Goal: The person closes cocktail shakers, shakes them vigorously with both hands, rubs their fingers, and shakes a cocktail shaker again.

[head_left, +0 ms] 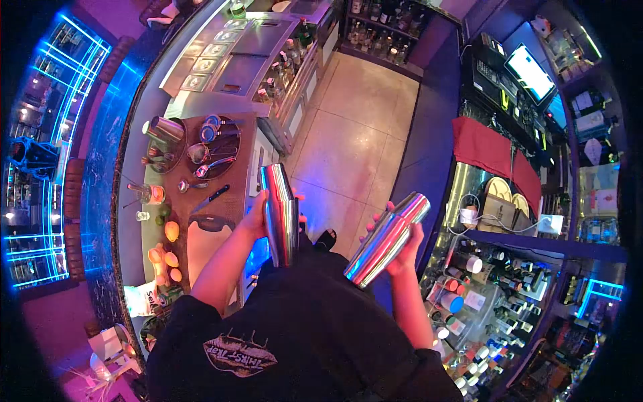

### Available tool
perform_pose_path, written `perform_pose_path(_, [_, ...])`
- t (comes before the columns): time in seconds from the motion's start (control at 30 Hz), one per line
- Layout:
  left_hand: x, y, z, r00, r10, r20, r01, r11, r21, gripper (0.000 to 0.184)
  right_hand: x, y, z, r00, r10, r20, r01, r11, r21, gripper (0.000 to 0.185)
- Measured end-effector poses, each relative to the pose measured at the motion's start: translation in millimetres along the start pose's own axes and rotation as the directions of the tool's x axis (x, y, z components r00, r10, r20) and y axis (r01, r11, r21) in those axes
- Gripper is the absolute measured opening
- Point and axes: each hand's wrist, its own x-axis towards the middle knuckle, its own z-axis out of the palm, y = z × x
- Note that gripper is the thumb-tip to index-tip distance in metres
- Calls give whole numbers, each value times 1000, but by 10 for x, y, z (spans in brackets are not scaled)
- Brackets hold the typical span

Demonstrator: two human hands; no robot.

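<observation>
My left hand point(256, 216) is wrapped round a closed metal cocktail shaker point(281, 224), held nearly upright in front of my body. A second metal cocktail shaker point(385, 242) is in my right hand point(406, 252); it leans with its upper end to the right. Each shaker looks like two tins fitted together, and whatever is inside them is hidden. Beside my left forearm, a cutting board point(206, 251) and a knife point(216, 197) lie on the brown counter mat point(234, 161).
On the left counter are a round tray of bar tools point(213, 144), metal tins point(166, 128), oranges point(171, 232) and a glass point(155, 195). Bottles point(482, 315) crowd the lower right. A red cloth point(482, 144) hangs by the screen point(530, 72). Tiled floor point(355, 127) runs ahead between the counters.
</observation>
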Motion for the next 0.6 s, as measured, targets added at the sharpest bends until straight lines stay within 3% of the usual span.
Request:
perform_pose_path(0.1, [-23,-20,-2,995,-72,63,75,997,-37,105,-15,42,86,990,-19,140,6,995,95,105])
perform_pose_path(0.13, [-35,-23,9,997,-81,12,80,994,74,119,-14,59,9,991,2,136,-12,997,74,110])
perform_pose_path(0.17, [-53,-32,-3,997,-77,17,75,994,80,119,-40,66,-11,990,-2,143,-9,997,72,110])
perform_pose_path(0.3, [-104,7,-22,994,-107,9,107,993,53,107,-120,-13,-5,973,109,202,-82,987,-139,106])
perform_pose_path(0.37, [-142,13,-10,999,-52,7,50,978,204,102,-127,-114,-31,966,143,216,-105,978,-178,111])
perform_pose_path(0.43, [-87,97,79,997,-55,-50,63,980,191,101,-82,-245,130,966,167,198,-112,959,-262,115])
perform_pose_path(0.5, [-87,228,234,959,276,-65,-205,836,509,88,31,-379,182,968,185,171,-118,932,-342,118])
perform_pose_path(0.57, [-152,438,953,939,343,-7,-288,800,527,88,331,-602,150,984,140,109,-13,670,-742,108])
perform_pose_path(0.6, [-195,474,1246,912,409,29,-340,715,611,86,493,-760,287,987,157,-42,-111,464,-879,86])
